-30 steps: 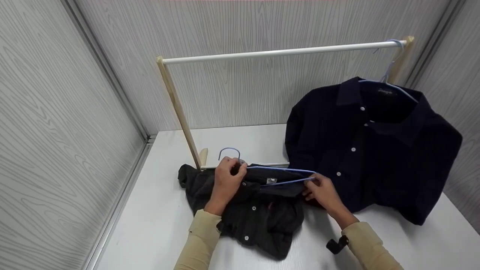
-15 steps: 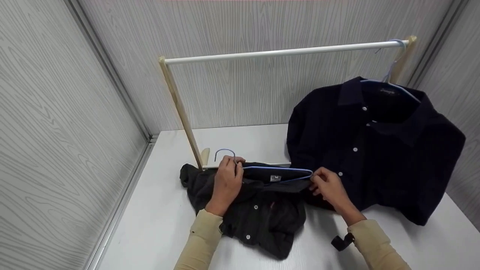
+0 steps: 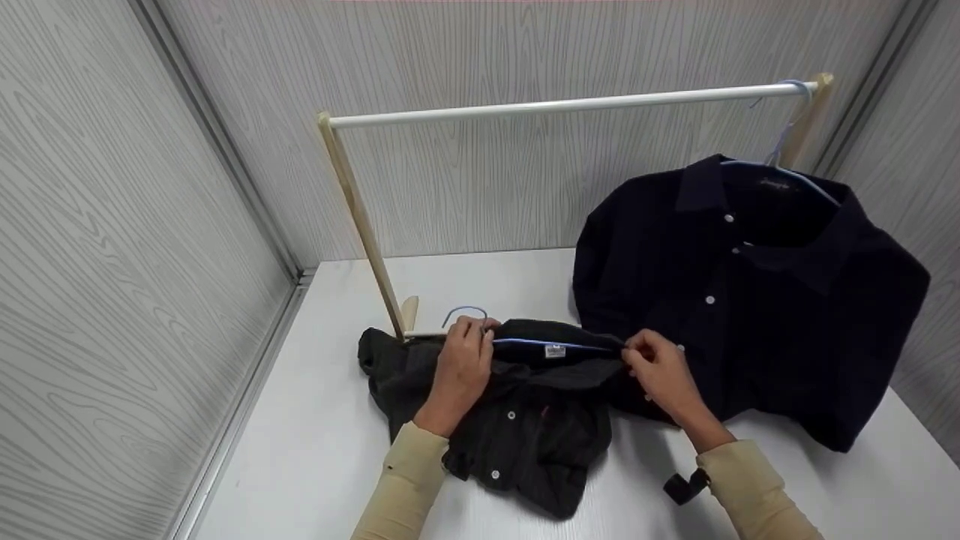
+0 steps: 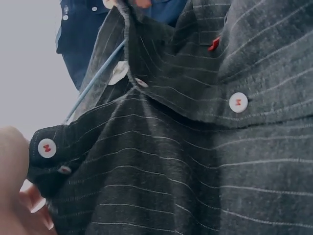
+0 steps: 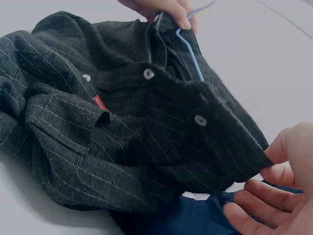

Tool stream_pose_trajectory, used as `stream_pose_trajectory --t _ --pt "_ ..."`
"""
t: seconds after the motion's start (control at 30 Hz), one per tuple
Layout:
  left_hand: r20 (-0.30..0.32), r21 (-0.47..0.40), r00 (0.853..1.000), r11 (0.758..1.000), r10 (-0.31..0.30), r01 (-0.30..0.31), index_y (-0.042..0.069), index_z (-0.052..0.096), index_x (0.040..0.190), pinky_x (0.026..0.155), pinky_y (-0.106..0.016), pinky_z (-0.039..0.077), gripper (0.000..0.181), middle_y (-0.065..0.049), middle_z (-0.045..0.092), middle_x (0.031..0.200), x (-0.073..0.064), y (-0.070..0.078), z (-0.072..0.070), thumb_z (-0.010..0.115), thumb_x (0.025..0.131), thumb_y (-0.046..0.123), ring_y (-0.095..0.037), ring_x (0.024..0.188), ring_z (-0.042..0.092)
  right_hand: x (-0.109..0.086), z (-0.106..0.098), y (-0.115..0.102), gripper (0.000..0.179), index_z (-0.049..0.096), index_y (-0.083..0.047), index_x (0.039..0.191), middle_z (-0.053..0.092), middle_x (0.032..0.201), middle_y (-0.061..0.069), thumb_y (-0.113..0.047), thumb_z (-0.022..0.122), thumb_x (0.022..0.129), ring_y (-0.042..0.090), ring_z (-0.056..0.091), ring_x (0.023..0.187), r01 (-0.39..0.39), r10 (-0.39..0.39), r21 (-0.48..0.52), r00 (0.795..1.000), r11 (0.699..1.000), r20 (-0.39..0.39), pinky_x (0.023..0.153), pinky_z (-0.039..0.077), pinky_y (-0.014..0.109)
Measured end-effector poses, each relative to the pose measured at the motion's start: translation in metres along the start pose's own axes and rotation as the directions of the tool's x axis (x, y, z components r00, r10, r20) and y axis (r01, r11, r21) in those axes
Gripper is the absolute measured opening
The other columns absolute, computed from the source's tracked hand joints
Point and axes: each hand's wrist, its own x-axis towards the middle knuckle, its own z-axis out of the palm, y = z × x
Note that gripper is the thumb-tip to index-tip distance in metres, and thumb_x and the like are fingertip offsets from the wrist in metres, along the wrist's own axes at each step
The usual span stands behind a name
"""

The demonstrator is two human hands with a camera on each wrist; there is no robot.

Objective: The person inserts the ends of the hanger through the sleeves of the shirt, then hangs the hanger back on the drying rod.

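Observation:
A dark grey pinstriped shirt [image 3: 510, 442] with white buttons lies on the table, its collar opening facing up. Inside that opening runs a blue wire hanger [image 3: 551, 343], its hook standing up beyond the fabric. My left hand [image 3: 461, 367] grips the shirt and hanger just below the hook. With thumb and fingertip, my right hand [image 3: 664, 375] pinches the right end of the shirt's collar [image 5: 230, 147], as the right wrist view shows. The hanger's right end is hidden in the cloth. A white label [image 3: 555, 351] shows inside the neck.
A small clothes rack with a white bar [image 3: 570, 105] and wooden posts [image 3: 364, 232] stands behind the shirt. A navy shirt [image 3: 750, 322] hangs at its right end on another blue hanger [image 3: 806, 184]. Patterned panels [image 3: 487, 187] enclose the white table [image 3: 277, 450].
The hanger's right end, earlier showing beside my right fingers, has gone down into the shirt. The back of the collar now rises behind the hanger. The hook has shifted slightly.

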Motion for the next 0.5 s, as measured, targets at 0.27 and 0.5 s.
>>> stream_pose_trajectory --t 0.27,0.5 --pt "0.076 -0.146 0.989 0.983 0.128 -0.116 0.008 0.071 0.112 0.089 -0.033 0.053 0.021 -0.006 0.066 0.103 -0.001 0.004 0.001 0.055 0.102 0.017 -0.018 0.099 0.063 0.002 0.014 -0.013 0.013 0.058 -0.008 0.082 0.069 0.096 0.007 0.001 0.063 0.091 0.006 0.061 0.078 0.204 -0.208 -0.055 0.974 0.978 -0.095 0.070 0.047 0.018" --pt "0.038 -0.176 0.986 0.973 0.161 -0.152 0.010 0.073 0.111 0.086 -0.031 0.053 0.020 -0.003 0.067 0.102 0.002 0.011 0.004 0.058 0.100 0.018 -0.015 0.099 0.063 0.005 0.033 -0.027 0.013 0.055 -0.006 0.083 0.069 0.093 0.007 0.003 0.060 0.091 0.011 0.056 0.074 0.349 -0.354 -0.065 0.931 0.935 -0.093 0.067 0.044 0.022"
